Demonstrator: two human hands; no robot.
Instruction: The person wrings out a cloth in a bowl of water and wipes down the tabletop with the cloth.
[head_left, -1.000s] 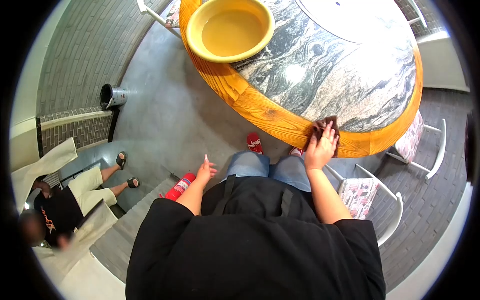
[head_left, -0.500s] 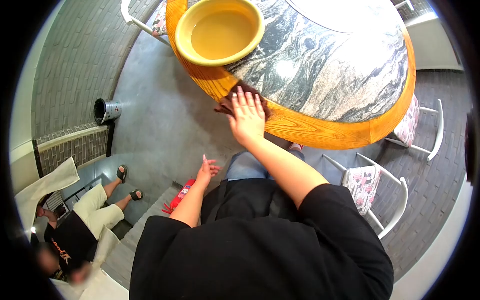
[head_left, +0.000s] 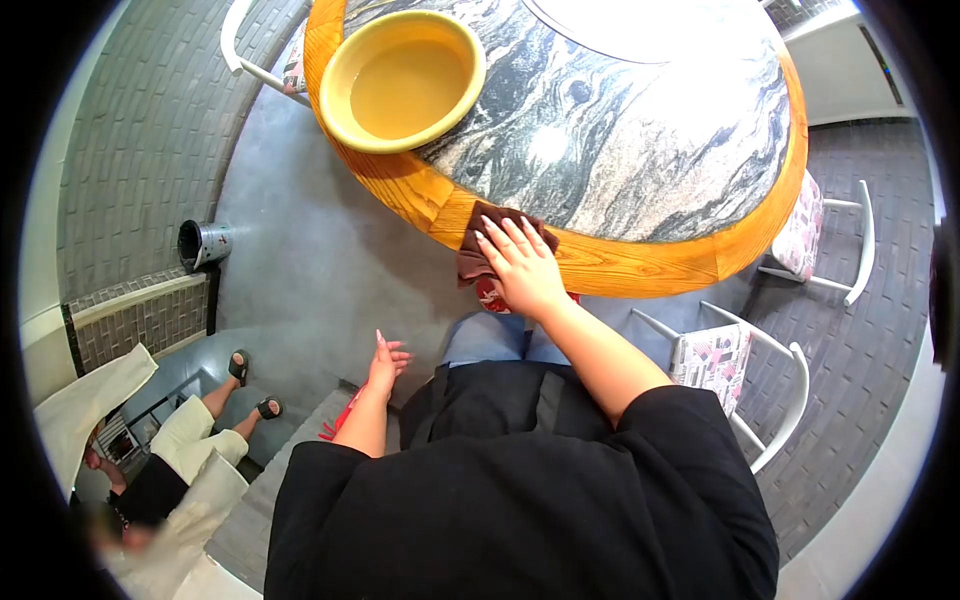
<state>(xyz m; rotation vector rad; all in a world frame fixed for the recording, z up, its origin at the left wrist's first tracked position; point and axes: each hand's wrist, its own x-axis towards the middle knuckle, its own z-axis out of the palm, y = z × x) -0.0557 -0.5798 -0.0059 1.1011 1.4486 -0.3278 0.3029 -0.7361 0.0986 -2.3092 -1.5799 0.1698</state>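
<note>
My right hand (head_left: 522, 262) lies spread on a dark brown cloth (head_left: 480, 262), pressing it against the wooden rim of the round table (head_left: 640, 262). Part of the cloth hangs over the rim's outer edge. My left hand (head_left: 385, 362) hangs in the air over the floor, fingers apart and holding nothing. To the left on the table stands a yellow basin (head_left: 345, 125) with liquid in it. The tabletop inside the rim is grey and white marbled stone.
White chairs with patterned seats stand at the right (head_left: 715, 360) and farther right (head_left: 800, 232). A red fire extinguisher (head_left: 345, 415) is partly behind my left arm. A metal bin (head_left: 207, 244) stands by the wall. Another person (head_left: 165, 485) is at the lower left.
From the rim's right part, my right hand moved left with the cloth, then slightly back right along the rim. The view has shifted. My left hand stays raised and empty.
</note>
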